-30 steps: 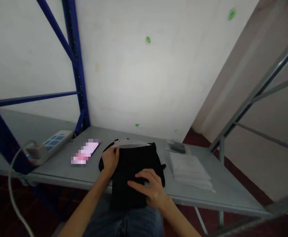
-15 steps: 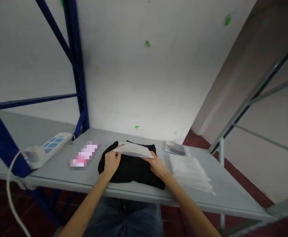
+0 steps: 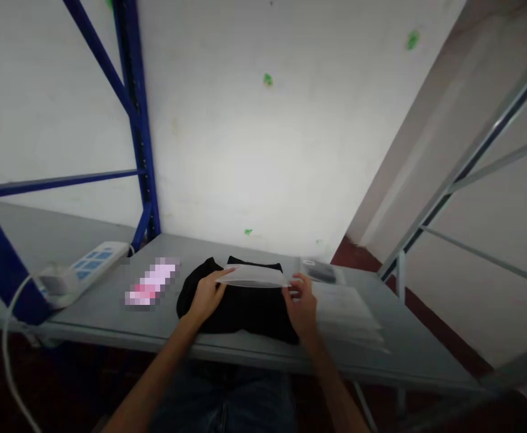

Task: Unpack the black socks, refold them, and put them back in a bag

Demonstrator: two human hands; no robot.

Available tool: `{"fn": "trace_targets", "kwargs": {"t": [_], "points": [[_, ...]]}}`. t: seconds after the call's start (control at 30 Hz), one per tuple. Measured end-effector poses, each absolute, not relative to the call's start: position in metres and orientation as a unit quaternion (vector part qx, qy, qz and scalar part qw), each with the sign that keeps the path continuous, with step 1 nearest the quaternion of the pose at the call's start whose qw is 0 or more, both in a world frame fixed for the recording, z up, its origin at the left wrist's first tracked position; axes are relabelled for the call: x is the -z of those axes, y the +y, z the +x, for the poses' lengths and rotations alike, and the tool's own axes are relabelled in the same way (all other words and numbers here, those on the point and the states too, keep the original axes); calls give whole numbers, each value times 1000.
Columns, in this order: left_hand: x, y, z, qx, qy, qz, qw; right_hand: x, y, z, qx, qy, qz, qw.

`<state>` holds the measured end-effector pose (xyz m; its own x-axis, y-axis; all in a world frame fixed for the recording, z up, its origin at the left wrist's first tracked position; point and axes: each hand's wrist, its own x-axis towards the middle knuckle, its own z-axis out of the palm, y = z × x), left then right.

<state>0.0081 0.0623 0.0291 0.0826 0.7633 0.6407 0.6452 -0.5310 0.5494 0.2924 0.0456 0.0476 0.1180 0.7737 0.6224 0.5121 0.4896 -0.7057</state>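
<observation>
A folded black garment (image 3: pixel 240 307) lies near the front edge of a grey metal shelf (image 3: pixel 110 313). A thin white sheet, like a clear plastic bag (image 3: pixel 254 276), is held flat just above the garment's far part. My left hand (image 3: pixel 207 291) grips the sheet's left end and rests on the garment's left side. My right hand (image 3: pixel 303 304) pinches the sheet's right end at the garment's right edge.
A stack of clear plastic bags (image 3: pixel 347 307) lies right of the garment, with a small dark packet (image 3: pixel 322 272) behind it. A blurred pink item (image 3: pixel 153 281) and a white power strip (image 3: pixel 83 267) with its cable lie to the left. Blue rack posts (image 3: pixel 135 120) stand at left, grey ones at right.
The garment's lower half, hanging over the shelf edge a second ago, now lies folded on the shelf. My right hand left the garment and took the sheet's right end.
</observation>
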Motion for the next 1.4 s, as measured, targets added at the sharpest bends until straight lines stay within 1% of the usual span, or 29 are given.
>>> {"fn": "trace_targets", "kwargs": {"t": [0.1, 0.17, 0.3, 0.37, 0.43, 0.57, 0.63, 0.77, 0.87, 1.0, 1.13, 1.23, 1.4], "points": [[-30, 65, 8, -471, 467, 745, 67, -44, 44, 289, -121, -675, -480, 548], [-34, 64, 8, -490, 472, 731, 54, -42, 43, 288, -108, -695, -473, 530], [-44, 49, 13, -602, 533, 594, -30, -43, 41, 287, -106, -703, -476, 517], [-50, 35, 24, -643, 535, 543, -72, -47, 41, 286, -106, -706, -481, 509], [-56, 22, 41, -631, 479, 604, -84, -55, 38, 284, -103, -722, -473, 495], [-66, 11, 81, -532, 372, 755, -93, -78, 30, 279, -91, -785, -423, 444], [-67, 13, 94, -522, 356, 769, -95, -87, 26, 278, -86, -804, -410, 421], [-62, 16, 100, -542, 366, 751, -89, -92, 25, 281, -97, -823, -391, 400], [-56, 17, 90, -538, 371, 748, -117, -91, 29, 291, -114, -825, -387, 396], [-52, 21, 64, -517, 401, 739, -160, -95, 35, 315, -130, -803, -405, 418], [-55, 25, 45, -513, 428, 723, -175, -102, 38, 345, -138, -753, -437, 472], [-56, 29, 49, -510, 426, 730, -161, -101, 41, 368, -154, -715, -458, 505], [-50, 30, 69, -500, 422, 750, -92, -88, 46, 414, -222, -630, -482, 568]]}}
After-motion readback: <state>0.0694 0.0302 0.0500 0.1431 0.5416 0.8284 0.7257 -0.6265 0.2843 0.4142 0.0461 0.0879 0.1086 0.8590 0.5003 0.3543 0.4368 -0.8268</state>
